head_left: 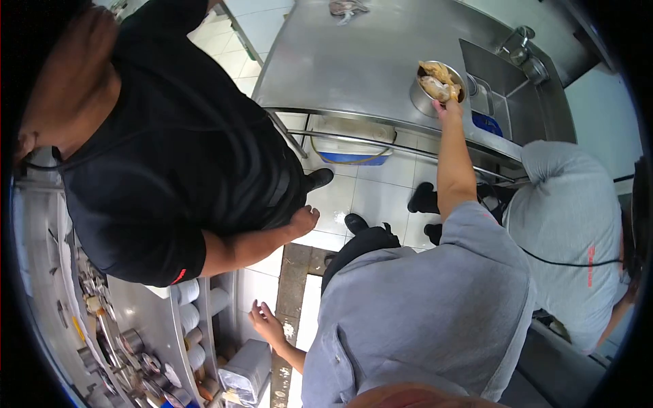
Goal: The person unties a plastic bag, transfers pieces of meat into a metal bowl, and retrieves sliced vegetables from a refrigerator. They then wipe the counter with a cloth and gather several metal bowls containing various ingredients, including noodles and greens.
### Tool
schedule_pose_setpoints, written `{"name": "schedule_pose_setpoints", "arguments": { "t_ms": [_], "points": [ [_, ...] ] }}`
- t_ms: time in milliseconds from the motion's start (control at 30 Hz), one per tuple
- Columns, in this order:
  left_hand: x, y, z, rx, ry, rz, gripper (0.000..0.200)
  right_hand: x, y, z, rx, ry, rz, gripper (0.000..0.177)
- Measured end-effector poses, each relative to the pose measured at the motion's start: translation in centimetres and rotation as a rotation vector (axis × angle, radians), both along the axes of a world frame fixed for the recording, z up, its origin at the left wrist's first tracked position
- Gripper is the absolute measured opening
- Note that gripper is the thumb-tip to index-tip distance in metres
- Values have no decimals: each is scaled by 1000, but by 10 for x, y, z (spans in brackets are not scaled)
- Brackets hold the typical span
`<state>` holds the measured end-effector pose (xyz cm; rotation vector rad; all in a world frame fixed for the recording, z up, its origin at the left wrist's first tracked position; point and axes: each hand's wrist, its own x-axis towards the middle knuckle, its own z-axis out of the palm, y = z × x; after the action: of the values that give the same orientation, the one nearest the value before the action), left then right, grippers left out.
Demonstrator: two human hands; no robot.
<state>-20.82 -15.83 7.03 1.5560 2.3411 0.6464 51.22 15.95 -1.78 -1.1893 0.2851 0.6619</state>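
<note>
My right hand is stretched forward to the near rim of a round metal pot, its fingers closed on the edge. Inside the pot lie pale yellow-brown pieces of food, some seemingly in clear plastic. The pot stands on the steel counter, left of the sink. Low on my left side, my left hand hangs over the floor with its fingers apart and nothing in it.
A person in black stands at the left; another in grey bends at the right. The sink is at the upper right. Shelves with bowls and a grey bin are lower left. A cooler sits under the counter.
</note>
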Motion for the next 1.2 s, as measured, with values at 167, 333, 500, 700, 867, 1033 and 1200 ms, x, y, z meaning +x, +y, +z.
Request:
{"name": "schedule_pose_setpoints", "arguments": {
  "t_ms": [167, 333, 500, 700, 867, 1033, 1200],
  "points": [
    [-38, 3, 1, 2, 7, 94, 30, 0, -46, -26, 167, -198, 203, 24],
    [-104, -21, -4, 49, -53, 209, 35, 104, -82, -94, 299, -47, 472, 27],
    [-211, -58, -19, 83, -106, 289, 38, -96, -168, 42, 41, -141, 292, 27],
    [-326, -5, -21, 185, -45, 70, 41, -196, -294, -27, -2, 92, 444, 24],
    [-384, 129, 5, 269, 60, -122, 43, -334, -385, -89, -169, 184, 563, 28],
    [-416, 273, 6, 392, 368, -192, 50, -497, -408, -72, -388, 57, 742, 30],
    [-449, 330, 6, 127, 555, -401, 47, -642, -322, 4, -400, 74, 848, 39]
  ]
}}
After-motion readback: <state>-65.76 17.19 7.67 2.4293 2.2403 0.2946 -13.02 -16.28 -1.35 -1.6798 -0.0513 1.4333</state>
